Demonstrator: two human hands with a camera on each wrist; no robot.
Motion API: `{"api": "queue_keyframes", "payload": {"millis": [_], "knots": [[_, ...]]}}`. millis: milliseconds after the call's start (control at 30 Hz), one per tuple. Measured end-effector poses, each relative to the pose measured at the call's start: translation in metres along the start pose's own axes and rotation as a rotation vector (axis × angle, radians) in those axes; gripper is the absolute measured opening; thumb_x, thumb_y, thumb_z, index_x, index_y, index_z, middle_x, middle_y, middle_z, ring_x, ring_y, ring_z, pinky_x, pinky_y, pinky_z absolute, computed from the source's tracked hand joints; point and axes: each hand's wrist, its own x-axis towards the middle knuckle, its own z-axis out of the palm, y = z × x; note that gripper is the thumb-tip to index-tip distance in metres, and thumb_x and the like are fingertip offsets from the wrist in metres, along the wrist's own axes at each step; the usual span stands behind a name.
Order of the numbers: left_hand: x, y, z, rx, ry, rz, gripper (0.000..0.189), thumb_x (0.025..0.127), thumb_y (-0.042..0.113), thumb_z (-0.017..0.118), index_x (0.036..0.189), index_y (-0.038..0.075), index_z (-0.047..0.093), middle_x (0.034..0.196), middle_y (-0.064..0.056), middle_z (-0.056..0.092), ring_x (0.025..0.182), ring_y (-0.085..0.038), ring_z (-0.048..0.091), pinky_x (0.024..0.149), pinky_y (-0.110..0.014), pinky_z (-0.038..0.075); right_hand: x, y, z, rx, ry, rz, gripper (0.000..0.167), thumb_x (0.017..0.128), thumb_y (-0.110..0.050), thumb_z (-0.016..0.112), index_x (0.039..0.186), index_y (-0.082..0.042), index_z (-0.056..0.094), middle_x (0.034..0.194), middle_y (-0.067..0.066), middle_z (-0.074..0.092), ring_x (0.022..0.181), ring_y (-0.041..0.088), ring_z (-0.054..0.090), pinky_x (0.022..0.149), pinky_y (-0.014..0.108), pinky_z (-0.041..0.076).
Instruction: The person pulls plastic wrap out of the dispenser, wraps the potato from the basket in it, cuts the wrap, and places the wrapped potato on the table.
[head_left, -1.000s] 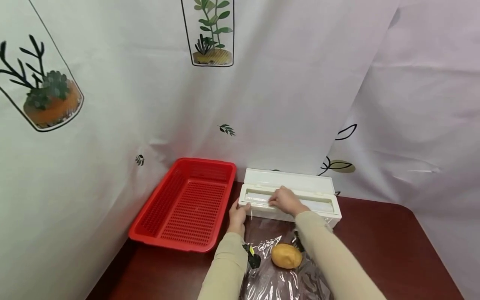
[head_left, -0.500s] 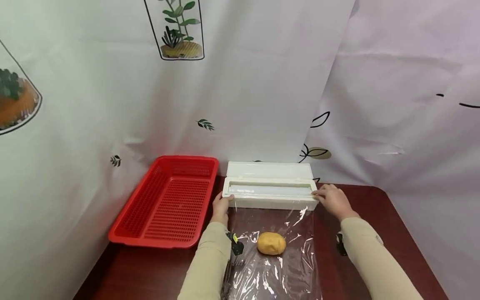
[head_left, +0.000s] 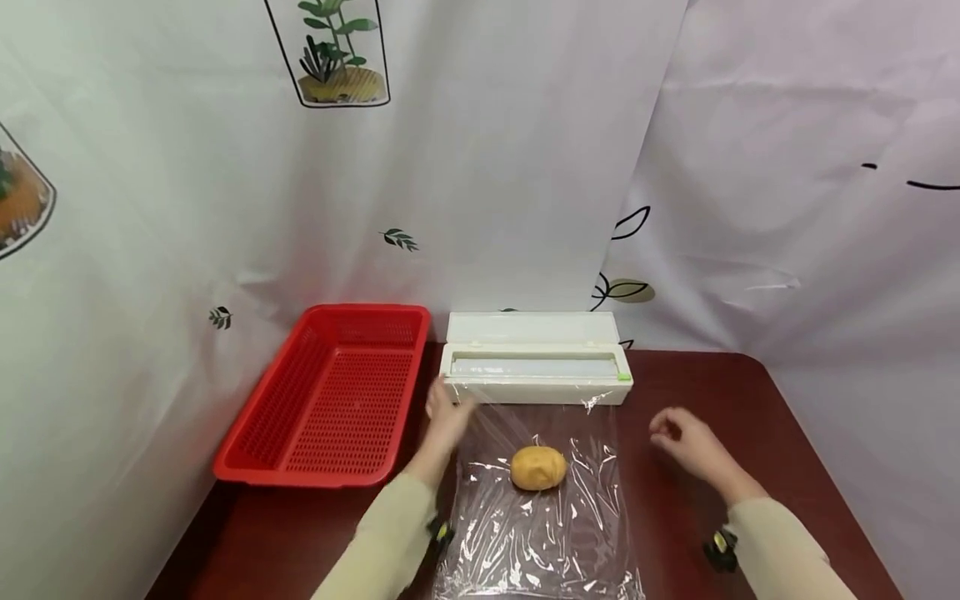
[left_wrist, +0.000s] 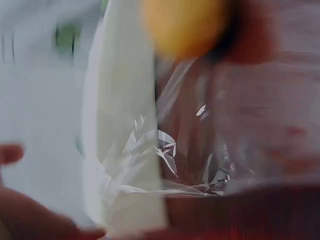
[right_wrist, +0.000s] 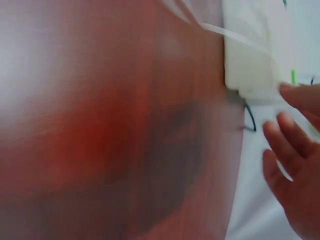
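Observation:
A white cling film dispenser [head_left: 536, 392] stands at the back of the table with its lid raised; a roll [head_left: 534, 367] shows inside, and a green slider [head_left: 624, 377] sits at its right end. Clear cling film [head_left: 540, 533] stretches from it toward me, with a yellowish potato [head_left: 538, 468] lying on top. My left hand [head_left: 448, 415], blurred, is at the dispenser's front left corner, thumb spread from the fingers and overlapping the film's edge. Off to the right, over bare table, my right hand [head_left: 688, 442] has loosely bent fingers and nothing in them.
A red plastic basket [head_left: 315, 475] with a slotted bottom stands left of the dispenser, near my left forearm. The dark red table [head_left: 690, 375] ends at a patterned white curtain [head_left: 525, 167] behind.
My right hand slid from the dispenser's middle to its right end, then came away toward me. My left hand released the left corner and loosened its fingers. The potato stays on the film.

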Motion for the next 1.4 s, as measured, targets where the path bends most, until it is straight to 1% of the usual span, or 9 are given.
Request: {"api": "queue_keyframes", "payload": {"millis": [100,200,333,533,800,967,1167,1300,1400], "knots": [[-0.044,-0.005,-0.021,0.279,-0.383,0.197,0.063,0.082,0.03,0.068,0.129,0.002,0.038,0.126,-0.022,0.04,0.117,-0.039,0.038,0.091,-0.054,0.039,-0.031,-0.013,0.01,0.092,-0.091,-0.216,0.022,0.075,-0.004,0.074,0.078,-0.018,0.056,0.075,-0.01,0.05,0.069,0.003,0.047,0.059,0.024,0.044],[-0.069,-0.024,-0.044,0.493,-0.692,0.41,0.042,0.073,0.032,0.077,0.1,0.009,0.054,0.093,-0.003,0.053,0.089,-0.016,0.05,0.075,-0.029,0.046,-0.061,-0.023,0.024,0.131,-0.17,-0.387,0.026,0.069,-0.015,0.079,0.077,-0.022,0.056,0.076,-0.014,0.049,0.069,0.001,0.046,0.056,0.022,0.042],[-0.088,-0.05,-0.059,0.713,-0.823,0.584,0.039,0.061,0.035,0.083,0.079,0.017,0.053,0.075,0.013,0.046,0.074,-0.001,0.04,0.068,-0.017,0.037,-0.094,-0.03,0.043,-0.008,-0.237,-0.441,0.035,0.063,-0.043,0.08,0.08,-0.028,0.053,0.082,-0.02,0.042,0.074,0.0,0.037,0.057,0.02,0.035],[-0.102,-0.072,-0.058,0.884,-0.781,0.655,0.042,0.054,0.039,0.085,0.074,0.024,0.051,0.078,0.018,0.039,0.084,-0.003,0.043,0.08,-0.029,0.041,-0.109,-0.031,0.061,-0.165,-0.176,-0.52,0.044,0.057,-0.049,0.081,0.076,-0.029,0.046,0.08,-0.021,0.034,0.073,-0.002,0.029,0.06,0.016,0.027],[-0.099,-0.083,-0.062,0.849,-0.697,0.769,0.024,0.058,0.011,0.073,0.062,0.025,0.054,0.073,0.018,0.038,0.078,-0.004,0.042,0.075,-0.026,0.04,-0.104,-0.024,0.057,0.121,-0.294,-0.539,0.032,0.065,-0.005,0.078,0.073,-0.025,0.055,0.075,-0.016,0.046,0.07,-0.003,0.043,0.057,0.011,0.035],[-0.083,-0.077,-0.063,0.491,-0.65,0.562,0.015,0.071,0.006,0.067,0.073,0.017,0.057,0.083,0.012,0.053,0.09,-0.015,0.055,0.087,-0.041,0.043,-0.088,-0.028,0.042,0.378,-0.251,-0.396,0.023,0.075,-0.001,0.072,0.08,-0.018,0.057,0.076,-0.005,0.057,0.068,0.005,0.052,0.056,0.021,0.044],[-0.05,-0.067,-0.046,0.031,-0.402,0.265,0.011,0.084,-0.001,0.057,0.094,-0.004,0.055,0.076,-0.009,0.06,0.065,-0.019,0.057,0.059,-0.034,0.05,-0.052,-0.028,0.028,0.462,-0.128,-0.018,0.011,0.082,-0.007,0.068,0.085,-0.006,0.058,0.073,-0.003,0.06,0.066,0.005,0.053,0.056,0.024,0.045],[-0.031,-0.067,-0.026,-0.001,-0.237,0.184,0.019,0.084,-0.003,0.053,0.103,-0.003,0.046,0.07,-0.006,0.056,0.057,-0.017,0.057,0.051,-0.032,0.05,-0.027,-0.026,0.04,0.488,-0.04,0.153,0.016,0.082,-0.004,0.067,0.091,0.003,0.056,0.072,0.002,0.06,0.062,0.006,0.052,0.056,0.023,0.044],[-0.024,-0.068,-0.013,0.158,-0.156,0.193,0.016,0.082,-0.001,0.053,0.096,0.002,0.046,0.067,-0.003,0.053,0.056,-0.015,0.056,0.05,-0.03,0.046,-0.016,-0.025,0.055,0.454,-0.005,0.211,0.017,0.081,-0.001,0.066,0.091,0.005,0.054,0.069,0.003,0.059,0.059,0.007,0.05,0.054,0.023,0.043]]}}
